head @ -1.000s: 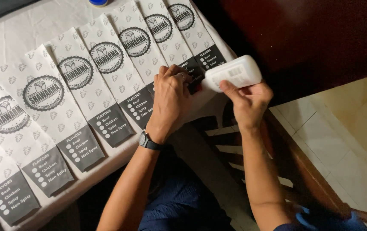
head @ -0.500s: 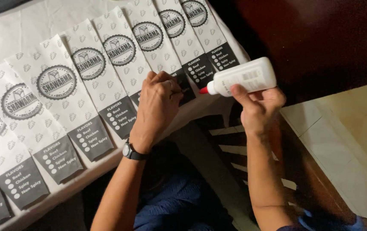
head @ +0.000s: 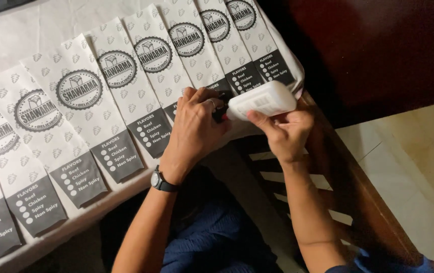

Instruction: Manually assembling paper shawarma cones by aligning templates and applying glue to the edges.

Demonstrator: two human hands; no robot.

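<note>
A row of long white paper sleeves (head: pixel 83 108) lies side by side across a white-covered table (head: pixel 35 35), overlapping like roof tiles and slanting up toward the right. Each sleeve carries a round dark emblem near its middle and a grey panel with a short bulleted list at its near end; about 8 show, the leftmost cut off by the edge of the view.

Toward the middle, the left hand (head: pixel 194 129) rests palm down on the near end of one sleeve (head: pixel 197 55), the third from the right end of the row, its fingers bent and pressed together over the grey panel at the table's edge. A black wristwatch (head: pixel 160 181) sits on that wrist, and a ring shows on 1 finger.

Just right of it, the right hand (head: pixel 283 131) holds a white plastic squeeze bottle (head: pixel 261 100) tipped on its side, thumb and fingers closed round the body from below. The bottle's nozzle points left and meets the left fingertips over the sleeve's near end; the tip itself is hidden between the hands. The bottle hovers at the table's front right corner, touching the left hand.

Below the hands, dark blue clothing (head: pixel 217 237) covers the person's lap. Further right stands a dark wooden chair frame (head: pixel 358 177) over a pale tiled floor (head: pixel 419 167).
</note>
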